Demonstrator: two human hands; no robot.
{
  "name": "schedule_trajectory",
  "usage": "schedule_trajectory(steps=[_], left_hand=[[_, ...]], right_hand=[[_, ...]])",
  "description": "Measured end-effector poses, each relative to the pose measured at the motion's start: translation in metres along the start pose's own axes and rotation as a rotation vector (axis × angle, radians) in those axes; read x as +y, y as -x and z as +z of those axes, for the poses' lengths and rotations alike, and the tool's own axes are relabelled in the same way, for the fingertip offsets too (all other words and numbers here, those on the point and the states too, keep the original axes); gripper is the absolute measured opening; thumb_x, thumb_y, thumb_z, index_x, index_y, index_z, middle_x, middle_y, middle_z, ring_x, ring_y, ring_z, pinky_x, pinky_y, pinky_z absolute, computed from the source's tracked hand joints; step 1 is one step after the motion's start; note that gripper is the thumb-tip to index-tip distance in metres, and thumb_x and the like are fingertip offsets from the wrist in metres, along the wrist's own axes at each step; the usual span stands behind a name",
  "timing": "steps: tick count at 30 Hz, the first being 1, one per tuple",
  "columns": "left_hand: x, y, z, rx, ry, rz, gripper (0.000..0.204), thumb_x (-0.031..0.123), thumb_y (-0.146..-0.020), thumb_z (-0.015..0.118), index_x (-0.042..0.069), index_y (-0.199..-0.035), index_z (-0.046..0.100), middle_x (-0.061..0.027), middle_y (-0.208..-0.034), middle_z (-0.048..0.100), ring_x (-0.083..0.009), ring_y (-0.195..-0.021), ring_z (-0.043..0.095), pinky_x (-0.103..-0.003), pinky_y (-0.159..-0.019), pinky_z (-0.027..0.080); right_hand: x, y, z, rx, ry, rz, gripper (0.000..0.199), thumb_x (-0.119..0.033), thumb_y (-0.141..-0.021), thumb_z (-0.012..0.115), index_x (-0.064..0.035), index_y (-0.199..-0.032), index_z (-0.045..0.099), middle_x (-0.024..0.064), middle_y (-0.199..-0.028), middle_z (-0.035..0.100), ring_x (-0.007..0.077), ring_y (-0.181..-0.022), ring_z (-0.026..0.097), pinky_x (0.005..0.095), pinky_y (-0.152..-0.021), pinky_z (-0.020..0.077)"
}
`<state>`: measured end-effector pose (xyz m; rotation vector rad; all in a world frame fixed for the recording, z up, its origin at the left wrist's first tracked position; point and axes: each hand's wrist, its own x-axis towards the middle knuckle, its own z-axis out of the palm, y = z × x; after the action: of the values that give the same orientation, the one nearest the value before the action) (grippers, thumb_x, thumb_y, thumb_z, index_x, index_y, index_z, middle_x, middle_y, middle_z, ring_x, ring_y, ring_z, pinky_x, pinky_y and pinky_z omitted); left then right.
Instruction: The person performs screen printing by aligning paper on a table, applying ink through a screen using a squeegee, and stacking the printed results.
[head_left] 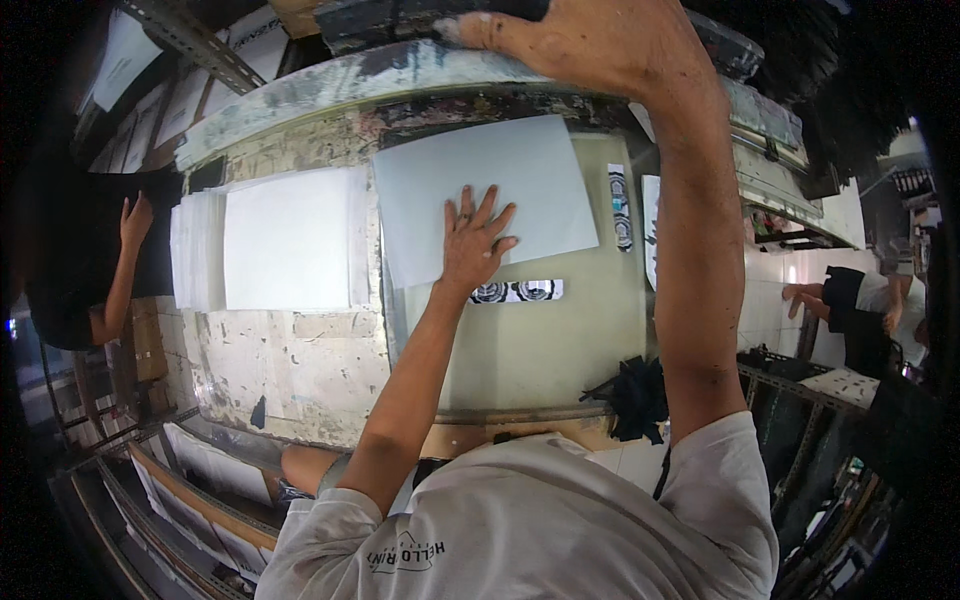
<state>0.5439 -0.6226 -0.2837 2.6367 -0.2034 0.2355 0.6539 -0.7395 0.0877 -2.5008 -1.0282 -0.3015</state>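
Observation:
My left hand (477, 242) lies with its fingers spread on a pale translucent sheet (540, 180), which sits askew on a yellowish-green flat panel (540, 360). Just below that hand, a printed strip with dark round patterns (535, 290) lies on the panel. Beyond the sheet's right edge is a second such strip (620, 208), set upright. My right hand (590, 40) is raised at the top edge, over a dark bar (400, 25) and a paint-stained beam (350, 85). Its thumb stretches left; the other fingers are cut off, so its grip cannot be made out.
A stack of white sheets (290, 240) lies on the stained table (290, 375) to the left. A dark crumpled cloth (637, 398) hangs at the front edge. Another person (100, 260) stands at far left, another (870, 305) at far right. Shelving (200, 500) fills the lower left.

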Motion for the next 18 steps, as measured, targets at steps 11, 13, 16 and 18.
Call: schedule_trajectory(steps=[11,13,16,18], left_hand=[[0.03,-0.005,0.009,-0.14,0.075,0.054,0.054,0.039,-0.087,0.065,0.021,-0.137,0.057,-0.0073,-0.157,0.033,-0.0412,-0.148,0.016,-0.063,-0.118,0.009],[0.031,0.001,0.007,-0.108,0.079,0.072,0.053,0.035,-0.085,0.069,0.019,-0.135,0.059,-0.0084,-0.155,0.037,-0.0425,-0.146,0.021,-0.064,-0.117,0.012],[0.034,0.007,0.008,-0.077,0.098,0.078,0.054,0.035,-0.085,0.069,0.017,-0.134,0.059,-0.0088,-0.155,0.037,-0.0429,-0.146,0.021,-0.066,-0.116,0.012],[0.036,0.007,0.01,-0.063,0.089,0.074,0.054,0.035,-0.085,0.069,0.017,-0.135,0.059,-0.0091,-0.155,0.036,-0.0424,-0.146,0.021,-0.066,-0.116,0.012]], right_hand=[[0.007,-0.002,-0.001,0.034,-0.067,-0.03,0.048,-0.044,-0.072,0.075,-0.0015,-0.094,0.077,0.0142,-0.067,0.069,0.0253,-0.064,0.066,0.04,-0.071,0.0539],[0.005,0.002,0.011,0.116,0.034,-0.052,0.048,-0.045,-0.072,0.075,-0.0022,-0.094,0.077,0.0131,-0.065,0.068,0.0248,-0.063,0.066,0.0398,-0.07,0.0541],[0.003,-0.001,0.008,0.071,0.043,-0.036,0.047,-0.045,-0.072,0.075,-0.0034,-0.094,0.077,0.0115,-0.063,0.067,0.0234,-0.061,0.064,0.0392,-0.069,0.0537],[0.009,-0.008,0.001,-0.032,-0.034,-0.01,0.046,-0.045,-0.072,0.076,-0.0041,-0.094,0.077,0.0107,-0.062,0.066,0.0224,-0.06,0.064,0.0388,-0.067,0.0532]])
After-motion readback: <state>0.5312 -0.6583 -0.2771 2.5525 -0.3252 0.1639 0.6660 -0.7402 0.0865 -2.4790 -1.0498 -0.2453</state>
